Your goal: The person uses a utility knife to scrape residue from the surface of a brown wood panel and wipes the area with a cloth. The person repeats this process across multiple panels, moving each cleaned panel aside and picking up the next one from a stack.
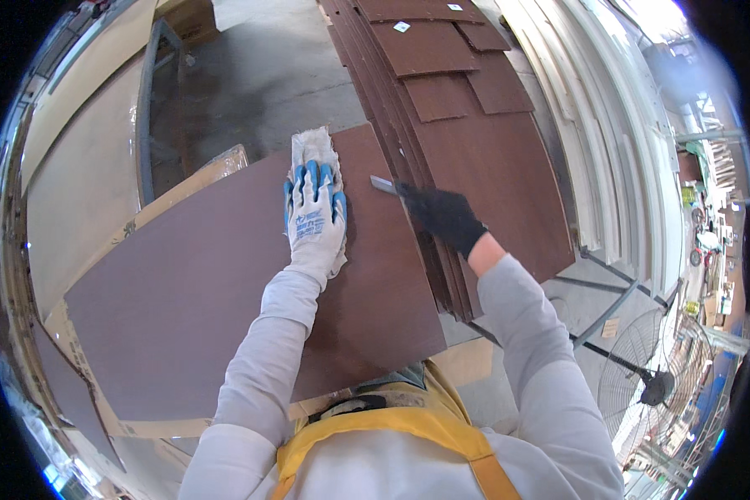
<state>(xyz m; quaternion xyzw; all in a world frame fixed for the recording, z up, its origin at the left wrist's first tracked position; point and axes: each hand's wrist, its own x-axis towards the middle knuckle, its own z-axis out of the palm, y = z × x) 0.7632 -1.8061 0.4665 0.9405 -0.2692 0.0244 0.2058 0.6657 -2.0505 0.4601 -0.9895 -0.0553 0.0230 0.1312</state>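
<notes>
My left hand [314, 212], in a white and blue work glove, lies flat with its fingers forward on a pale, frayed cloth pad [314, 145]. Under the pad is a large reddish-brown panel [375, 300], which spreads out before me and to my left. My right hand [444, 212] wears a black glove and is blurred. It grips a small flat tool with a pale metal blade [383, 184], perhaps a knife or scraper; the handle is hidden in the fist. The blade is over the panel's right part, pointing left; whether it touches cannot be seen.
To the right stands a stack of brown panels [500, 187], with smaller brown pieces [434, 97] on top. Long white boards [575, 125] lie beyond it. A wire-caged fan [656, 384] is at the lower right. A metal frame [145, 125] rises at the left, near cardboard [194, 178].
</notes>
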